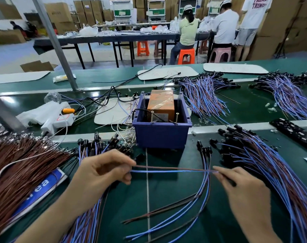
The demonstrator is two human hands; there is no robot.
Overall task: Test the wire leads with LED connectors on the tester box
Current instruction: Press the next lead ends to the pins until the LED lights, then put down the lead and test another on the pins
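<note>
the left hand (103, 172) pinches one end of a thin blue-and-brown wire lead (172, 169), its grip closed on the two strands. the right hand (243, 192) pinches the other end, which its fingers cover too much to make out. the lead hangs taut between them above the green table (166, 199), just in front of the orange tester box (160, 104) in its blue plastic bin (159, 135). to do this well, i would keep the two strands spread so each lands on its own upright screw (152, 116), then watch for a glow.
</note>
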